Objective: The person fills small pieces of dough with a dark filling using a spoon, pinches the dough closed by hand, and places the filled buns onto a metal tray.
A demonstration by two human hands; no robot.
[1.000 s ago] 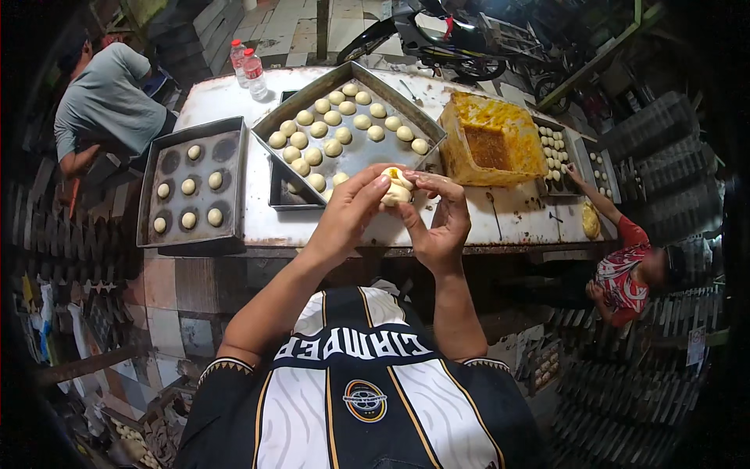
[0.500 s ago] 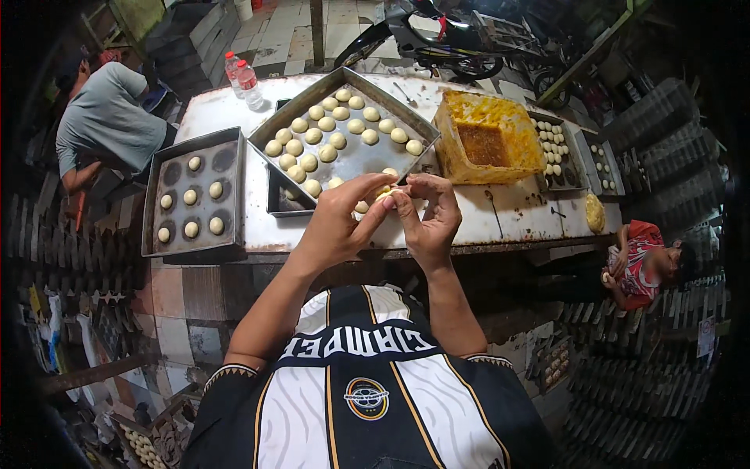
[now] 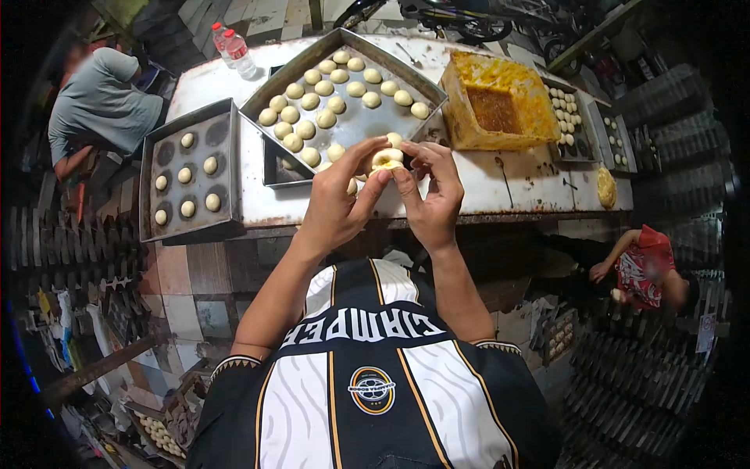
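Observation:
Over the near corner of a large metal tray point(image 3: 380, 122), my two hands hold one small piece of pale dough point(image 3: 387, 158) between them. Its lower edge shows a yellow patch, either filling or open dough; I cannot tell which. My left hand point(image 3: 344, 190) pinches it from the left with thumb and fingers. From the other side, the thumb and curled fingers of my right hand point(image 3: 429, 190) press on it. Round dough balls point(image 3: 326, 118) sit in loose rows in the tray behind, and one point(image 3: 394, 140) lies just beyond my fingertips.
A smaller tray point(image 3: 172, 195) with several dough balls stands left. To the right are a tub point(image 3: 508, 139) smeared with yellow-orange paste, a spoon point(image 3: 505, 184), a yellow lump point(image 3: 606, 187) and more trays. Two bottles point(image 3: 241, 56) stand at the back. One person sits left, another right.
The dough between my fingers shows more clearly, with its yellow edge toward me. The whole view has shifted, so the table appears higher. At right, the person's arm has moved out from the chest.

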